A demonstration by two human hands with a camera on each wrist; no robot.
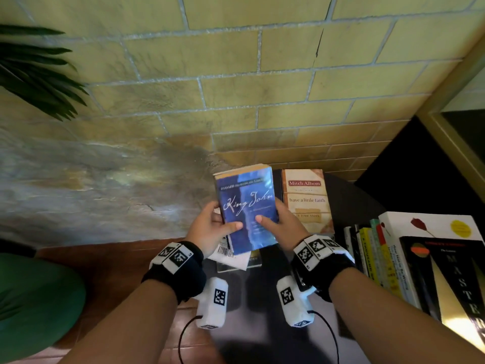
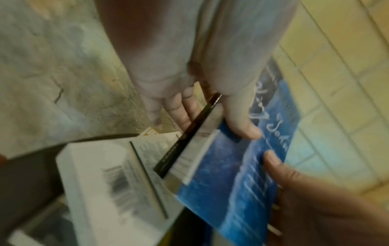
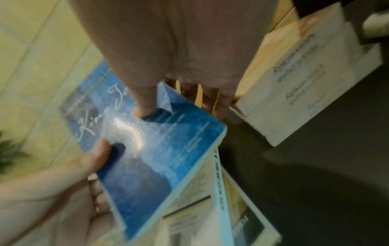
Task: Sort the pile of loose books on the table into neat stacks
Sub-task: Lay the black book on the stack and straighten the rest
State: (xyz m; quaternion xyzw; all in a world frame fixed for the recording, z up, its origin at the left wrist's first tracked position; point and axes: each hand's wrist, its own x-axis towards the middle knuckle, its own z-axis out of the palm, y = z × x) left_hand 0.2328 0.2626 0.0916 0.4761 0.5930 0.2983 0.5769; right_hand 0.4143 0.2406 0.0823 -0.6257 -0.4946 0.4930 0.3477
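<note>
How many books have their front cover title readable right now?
3: the blue King John book held in both hands, Have a Little Faith flat beside it, and the black Mastery book at right. Others show only spines or backs.

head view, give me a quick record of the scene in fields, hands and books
left hand: holds blue book by its left edge, thumb on cover
right hand: holds the same book by its right edge, thumb on cover
blue book: titled King John, lifted, cover up
under it: white book with barcode, lying flat
right of it: tan book, flat
far right: book row, spines showing
surface: dark table
</note>
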